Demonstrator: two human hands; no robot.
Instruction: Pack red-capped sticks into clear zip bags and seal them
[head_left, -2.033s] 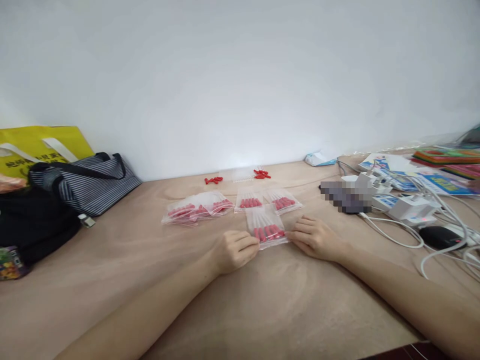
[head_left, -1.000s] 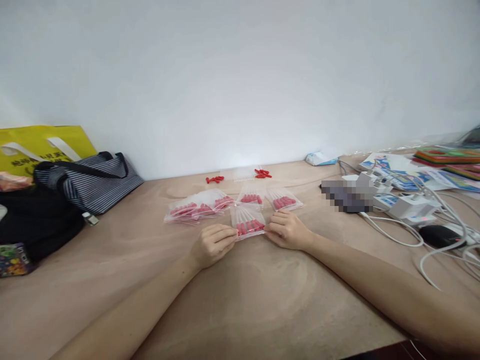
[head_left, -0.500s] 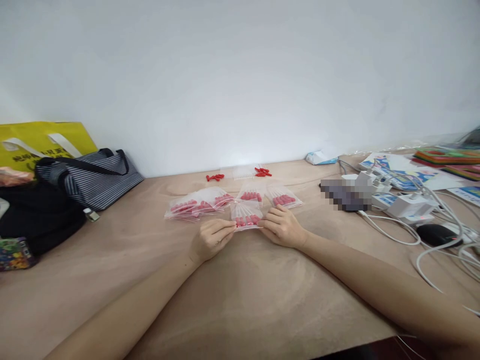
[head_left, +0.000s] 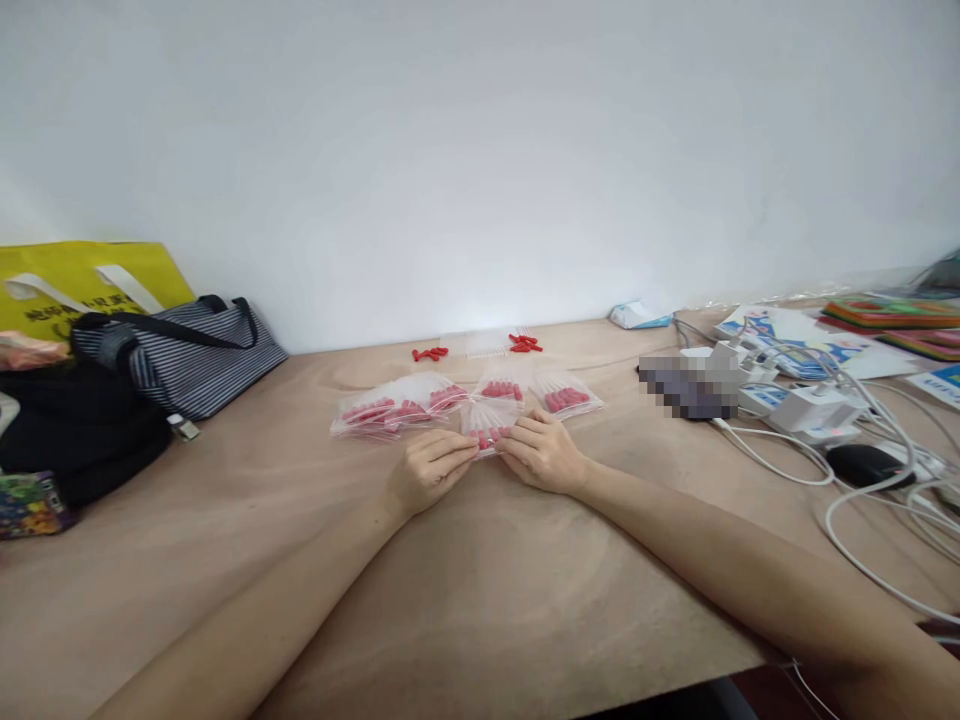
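Brown tabletop (head_left: 450,620) lies beneath left hand (head_left: 436,468) and right hand (head_left: 545,453), both pinching the clear zip bag (head_left: 484,412) between them; even pressure should keep its near edge flat.

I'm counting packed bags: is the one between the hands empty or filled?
Filled: red pieces show through the clear bag between the left hand and right hand.

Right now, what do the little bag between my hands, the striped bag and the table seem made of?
The little bag: probably thin, faintly shiny plastic; the red pieces show through. The striped bag: likely matte cloth, judging by its soft sag. The table: wood or wood-look covering, dull-sheened with swirling grain; I can't tell which.
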